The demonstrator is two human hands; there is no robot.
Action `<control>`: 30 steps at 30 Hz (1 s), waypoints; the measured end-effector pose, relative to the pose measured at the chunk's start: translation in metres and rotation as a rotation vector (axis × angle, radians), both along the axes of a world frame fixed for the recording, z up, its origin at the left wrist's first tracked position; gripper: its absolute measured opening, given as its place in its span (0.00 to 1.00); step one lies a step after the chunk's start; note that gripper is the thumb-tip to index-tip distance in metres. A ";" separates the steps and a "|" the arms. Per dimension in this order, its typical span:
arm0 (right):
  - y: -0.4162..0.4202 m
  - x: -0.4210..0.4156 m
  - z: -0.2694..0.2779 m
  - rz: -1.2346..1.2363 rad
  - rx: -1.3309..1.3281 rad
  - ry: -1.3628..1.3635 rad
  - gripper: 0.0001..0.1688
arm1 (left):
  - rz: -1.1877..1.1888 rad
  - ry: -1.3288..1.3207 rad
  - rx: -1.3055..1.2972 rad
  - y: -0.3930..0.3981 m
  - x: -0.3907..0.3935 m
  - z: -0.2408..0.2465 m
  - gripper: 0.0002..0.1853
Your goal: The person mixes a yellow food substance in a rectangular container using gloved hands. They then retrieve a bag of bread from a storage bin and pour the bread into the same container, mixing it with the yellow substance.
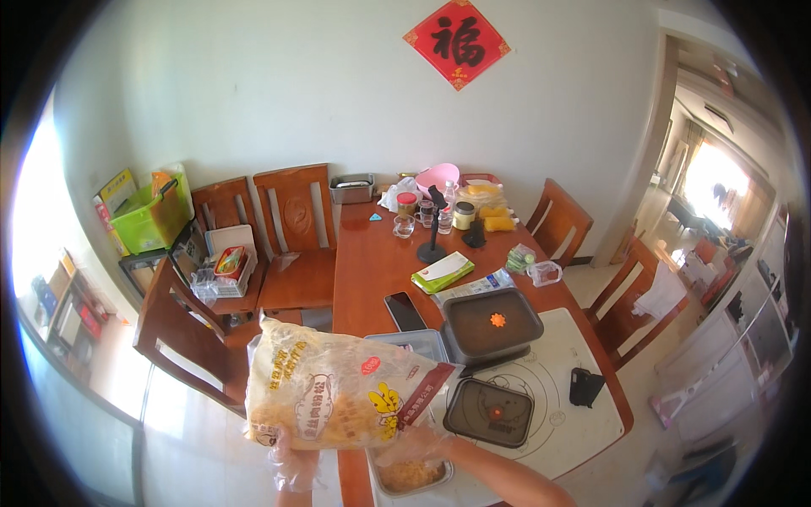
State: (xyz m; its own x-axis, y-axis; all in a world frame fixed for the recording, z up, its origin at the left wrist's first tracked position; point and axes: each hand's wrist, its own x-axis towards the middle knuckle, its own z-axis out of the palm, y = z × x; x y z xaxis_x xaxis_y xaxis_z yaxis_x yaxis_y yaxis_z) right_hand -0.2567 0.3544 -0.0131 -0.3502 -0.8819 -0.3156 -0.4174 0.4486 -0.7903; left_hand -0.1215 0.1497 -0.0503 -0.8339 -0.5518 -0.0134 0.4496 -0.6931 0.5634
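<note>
A large printed clear plastic bag (342, 386) of golden floss-like food is held up at the table's near left edge. My left hand (294, 459), in a clear disposable glove, grips its lower left part. My right hand (418, 442), gloved too, holds the lower right side; the bag hides most of its fingers. Just below my right hand sits a rectangular metal pan (412, 476) with golden floss in it. A smaller dark lidded pan (489, 413) lies to the right. Behind it stands a larger dark lidded pan (485, 333) with an orange flower-shaped piece on top.
A clear container (415, 343) is partly behind the bag. On the wooden table (367, 266) are a phone (405, 311), a green pack (443, 273), a black stand (433, 248), jars and cups. A white printed mat (570, 443) lies beneath the pans. Wooden chairs (294, 234) flank the table.
</note>
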 end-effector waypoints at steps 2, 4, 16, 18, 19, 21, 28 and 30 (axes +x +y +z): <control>-0.011 -0.001 -0.034 0.034 -0.060 -0.008 0.29 | 0.034 -0.065 0.006 0.002 -0.001 -0.007 0.33; -0.018 0.004 -0.034 0.014 -0.161 -0.085 0.29 | 0.045 -0.098 -0.008 0.000 0.000 -0.011 0.32; -0.002 -0.006 -0.056 -0.161 -0.277 0.139 0.32 | 0.064 -0.044 -0.072 0.001 -0.018 0.016 0.28; 0.001 -0.012 -0.093 -0.181 -0.221 0.035 0.33 | 0.052 -0.028 -0.110 0.004 -0.022 0.018 0.28; 0.001 -0.017 -0.103 -0.177 -0.194 -0.023 0.34 | 0.063 -0.028 -0.097 0.003 -0.025 0.018 0.28; -0.004 -0.011 -0.032 -0.080 -0.037 -0.002 0.29 | 0.106 -0.058 -0.073 -0.005 -0.016 0.009 0.28; 0.016 -0.014 -0.049 -0.163 -0.069 0.212 0.35 | 0.134 -0.001 -0.048 0.000 -0.025 0.023 0.28; 0.020 -0.016 -0.066 -0.155 -0.186 0.280 0.37 | 0.121 0.040 -0.033 -0.001 -0.028 0.022 0.29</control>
State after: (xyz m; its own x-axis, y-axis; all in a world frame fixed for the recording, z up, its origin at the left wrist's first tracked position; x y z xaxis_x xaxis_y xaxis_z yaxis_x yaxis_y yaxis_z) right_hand -0.2728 0.3749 -0.0795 -0.5344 -0.8448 -0.0280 -0.5675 0.3831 -0.7289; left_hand -0.1495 0.1489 -0.0283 -0.7609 -0.6477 0.0383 0.5513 -0.6142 0.5646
